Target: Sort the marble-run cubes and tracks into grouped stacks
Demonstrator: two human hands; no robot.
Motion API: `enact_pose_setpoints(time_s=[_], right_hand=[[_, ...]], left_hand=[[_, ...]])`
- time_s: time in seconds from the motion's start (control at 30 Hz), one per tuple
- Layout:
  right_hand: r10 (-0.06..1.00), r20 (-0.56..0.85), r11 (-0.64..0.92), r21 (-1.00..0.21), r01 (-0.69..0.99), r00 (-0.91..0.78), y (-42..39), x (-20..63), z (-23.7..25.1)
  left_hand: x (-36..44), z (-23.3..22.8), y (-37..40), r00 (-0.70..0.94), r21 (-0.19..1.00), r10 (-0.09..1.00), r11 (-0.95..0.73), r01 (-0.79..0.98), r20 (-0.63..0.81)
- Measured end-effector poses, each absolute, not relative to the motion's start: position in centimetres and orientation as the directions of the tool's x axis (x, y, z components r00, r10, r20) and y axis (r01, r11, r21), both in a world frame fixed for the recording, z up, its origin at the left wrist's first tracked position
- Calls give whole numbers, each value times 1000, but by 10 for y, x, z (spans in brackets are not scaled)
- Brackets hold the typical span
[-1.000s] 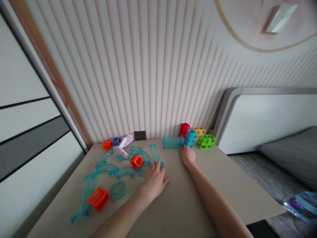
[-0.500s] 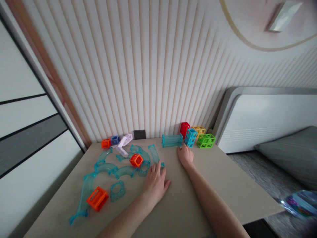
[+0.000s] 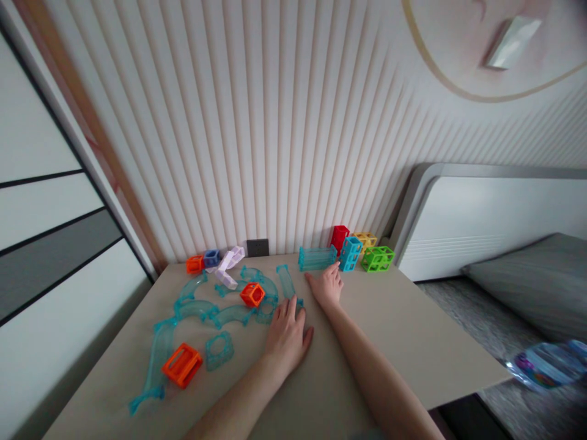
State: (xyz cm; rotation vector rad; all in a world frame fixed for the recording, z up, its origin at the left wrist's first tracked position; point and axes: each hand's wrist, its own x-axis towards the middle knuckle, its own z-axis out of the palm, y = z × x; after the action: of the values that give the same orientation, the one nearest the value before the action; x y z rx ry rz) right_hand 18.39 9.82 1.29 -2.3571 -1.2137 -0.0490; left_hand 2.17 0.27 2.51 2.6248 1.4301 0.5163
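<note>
My left hand lies flat on the table, fingers stretched out. Its fingertips reach the lower end of a straight translucent teal track piece, partly covering it, beside a square teal piece. Further back, my right hand has its thumb apart and its other fingers somewhat bent, with nothing visible in it. It is just in front of a stack of translucent teal pieces and a blue open-frame block; whether it touches them I cannot tell. An orange cube sits left of my left hand, among curved teal tracks.
Red, yellow and green blocks stand at the back right. Lilac pieces, a purple block and an orange one line the back left. Nearer are an orange frame and a square teal ring. A ribbed wall bounds the table.
My right hand has shifted left, away from the blue block, and its thumb has spread out. My left hand has stayed nearly in place. The camera view has turned slightly.
</note>
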Motion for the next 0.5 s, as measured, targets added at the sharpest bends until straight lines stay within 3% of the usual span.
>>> enact_pose_setpoints(time_s=[0.5], right_hand=[[716, 250, -542, -388, 745, 652, 124, 173, 13]], left_hand=[[21, 24, 2, 497, 263, 834, -548, 794, 239]])
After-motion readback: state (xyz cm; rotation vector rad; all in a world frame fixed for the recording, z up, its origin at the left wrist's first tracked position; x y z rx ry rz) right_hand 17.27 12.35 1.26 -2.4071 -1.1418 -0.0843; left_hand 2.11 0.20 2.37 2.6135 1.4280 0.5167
